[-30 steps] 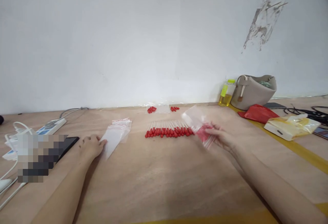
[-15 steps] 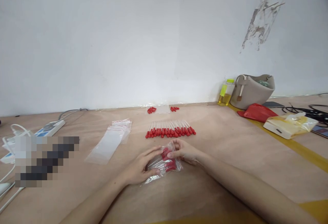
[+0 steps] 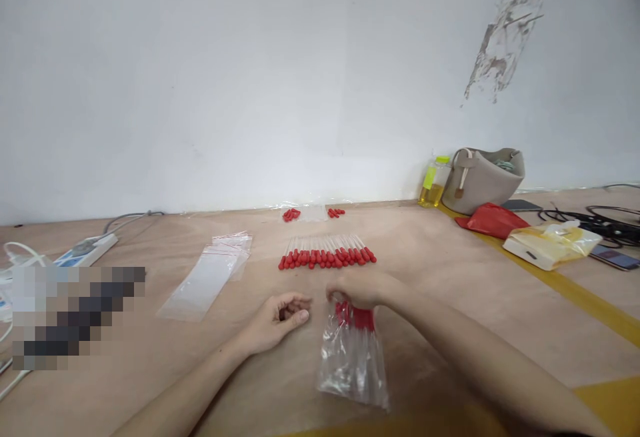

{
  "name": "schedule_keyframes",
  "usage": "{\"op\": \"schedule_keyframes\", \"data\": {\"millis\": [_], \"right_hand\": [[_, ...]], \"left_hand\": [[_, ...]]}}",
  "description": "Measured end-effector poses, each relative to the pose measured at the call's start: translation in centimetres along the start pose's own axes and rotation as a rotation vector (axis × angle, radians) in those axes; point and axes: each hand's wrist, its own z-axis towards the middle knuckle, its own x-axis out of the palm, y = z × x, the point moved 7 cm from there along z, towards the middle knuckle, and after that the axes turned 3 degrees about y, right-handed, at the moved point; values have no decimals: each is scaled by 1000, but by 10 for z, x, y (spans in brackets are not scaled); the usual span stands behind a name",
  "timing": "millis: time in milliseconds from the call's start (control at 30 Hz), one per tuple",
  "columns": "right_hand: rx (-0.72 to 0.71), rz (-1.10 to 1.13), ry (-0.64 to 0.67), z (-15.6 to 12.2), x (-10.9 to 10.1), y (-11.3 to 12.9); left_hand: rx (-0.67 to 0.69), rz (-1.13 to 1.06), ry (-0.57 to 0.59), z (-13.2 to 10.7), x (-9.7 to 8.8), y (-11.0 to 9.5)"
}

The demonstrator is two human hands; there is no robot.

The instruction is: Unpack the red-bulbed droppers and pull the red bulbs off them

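Note:
My right hand (image 3: pixel 361 288) grips the top end of a clear zip bag (image 3: pixel 353 355) filled with red-capped droppers; the bag lies lengthwise towards me on the wooden table (image 3: pixel 440 270). My left hand (image 3: pixel 278 320) rests on the table just left of the bag, fingers loosely curled, holding nothing. A row of red-capped droppers (image 3: pixel 327 254) lies just beyond both hands. A pile of empty clear zip bags (image 3: pixel 210 273) lies further left.
Filled bags with red caps (image 3: pixel 311 213) lie by the wall. At the right stand a yellow bottle (image 3: pixel 433 182), a grey bag (image 3: pixel 484 177), a red pouch (image 3: pixel 490 219), a yellow-white packet (image 3: pixel 550 245) and cables (image 3: pixel 600 218). A power strip (image 3: pixel 87 247) lies at the left.
My right hand brought the filled bag from the right to the table's middle, then turned it lengthwise. My left hand left the empty bags, touched the filled bag, and let go.

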Motion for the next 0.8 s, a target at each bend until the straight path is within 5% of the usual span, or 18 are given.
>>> {"op": "schedule_keyframes", "data": {"millis": [167, 300, 500, 667, 800], "right_hand": [[-272, -259, -349, 10, -7, 49], [-22, -28, -544, -15, -3, 22], [204, 115, -388, -53, 28, 6], [-36, 230, -310, -39, 32, 12], [-188, 290, -265, -20, 26, 1]], "left_hand": [[-86, -329, -12, 5, -9, 13], [-168, -415, -72, 3, -13, 19], [-193, -202, -91, 18, 1, 11], [-313, -412, 84, 25, 27, 3], [-372, -551, 42, 17, 17, 9]]}}
